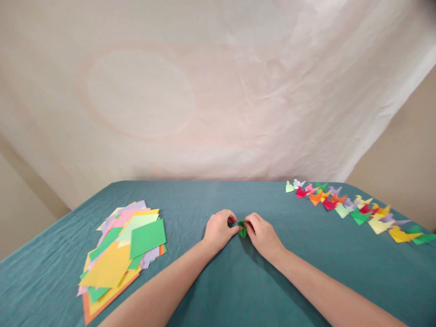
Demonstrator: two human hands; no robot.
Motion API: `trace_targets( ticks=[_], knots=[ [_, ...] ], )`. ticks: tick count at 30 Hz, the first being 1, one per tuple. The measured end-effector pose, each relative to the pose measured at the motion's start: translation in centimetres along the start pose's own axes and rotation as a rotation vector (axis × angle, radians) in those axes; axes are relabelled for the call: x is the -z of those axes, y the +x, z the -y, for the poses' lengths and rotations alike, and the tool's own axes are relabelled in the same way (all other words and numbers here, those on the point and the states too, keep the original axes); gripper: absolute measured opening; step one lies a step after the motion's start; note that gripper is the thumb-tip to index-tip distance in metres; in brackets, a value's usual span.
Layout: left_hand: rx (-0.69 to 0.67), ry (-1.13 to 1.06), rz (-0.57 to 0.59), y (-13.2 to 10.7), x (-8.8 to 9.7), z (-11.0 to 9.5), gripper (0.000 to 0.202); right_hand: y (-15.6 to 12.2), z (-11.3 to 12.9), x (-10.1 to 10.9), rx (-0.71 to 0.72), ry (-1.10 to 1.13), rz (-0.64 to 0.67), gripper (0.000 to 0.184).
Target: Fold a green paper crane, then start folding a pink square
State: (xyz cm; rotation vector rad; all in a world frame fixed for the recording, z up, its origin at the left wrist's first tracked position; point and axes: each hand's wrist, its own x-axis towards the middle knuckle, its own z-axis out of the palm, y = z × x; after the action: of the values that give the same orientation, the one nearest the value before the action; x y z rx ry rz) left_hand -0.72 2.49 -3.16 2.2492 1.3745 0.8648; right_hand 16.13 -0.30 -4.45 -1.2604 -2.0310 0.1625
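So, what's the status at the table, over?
Left hand touching green folded paper; right hand pinching it. Paper pile left, folded birds right, neither blocking the hands.

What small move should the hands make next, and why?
Perhaps firm a crease in the folded green paper: the left hand and right hand touch it from opposite sides, and no clear bird shape shows, unlike the paper birds at the right.

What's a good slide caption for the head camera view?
Both hands on a small green folded paper, colored sheets at left, paper birds at right.
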Motion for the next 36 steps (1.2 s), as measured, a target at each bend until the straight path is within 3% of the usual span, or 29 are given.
trace_targets(
  ticks=[36],
  knots=[
    [-0.104, -0.008, 0.046, -0.03, -0.15, 0.21, 0.011, 0.01, -0.35, -0.04, -0.096, 0.124, -0.051, 0.01]
  ],
)
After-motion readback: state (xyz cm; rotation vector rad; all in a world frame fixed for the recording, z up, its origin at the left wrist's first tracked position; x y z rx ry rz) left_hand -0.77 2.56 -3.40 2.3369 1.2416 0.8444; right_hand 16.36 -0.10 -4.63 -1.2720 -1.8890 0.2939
